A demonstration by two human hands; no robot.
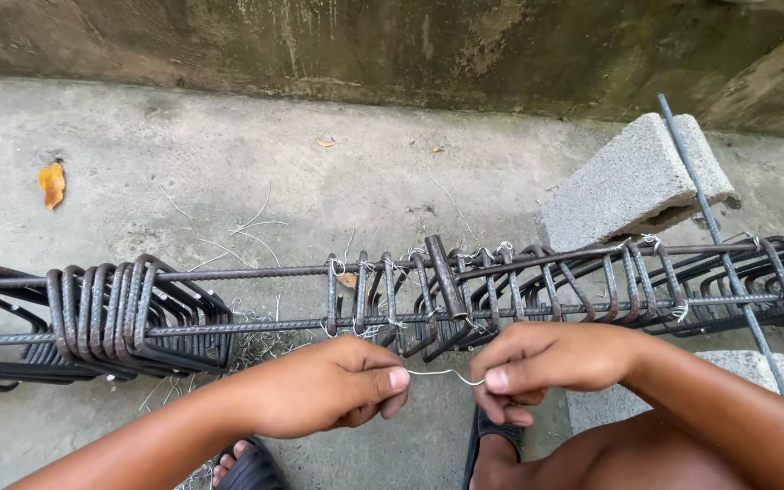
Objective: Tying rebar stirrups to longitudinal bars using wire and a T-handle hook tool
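- Two hands pinch a short thin silver tie wire between them: left hand fingers clenched on one end, right hand fingers on the other.
- Just beyond, the rusty rebar cage shows several stirrups tied, while bunched ones at both ends look untied.
- Farther off, a grey concrete block props the cage.

A grey concrete floor is bounded at twelve o'clock by a stained, mossy wall, evenly daylit.

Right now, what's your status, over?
Left hand and right hand pinch a thin wire between them. Rebar cage just ahead. Nothing between.
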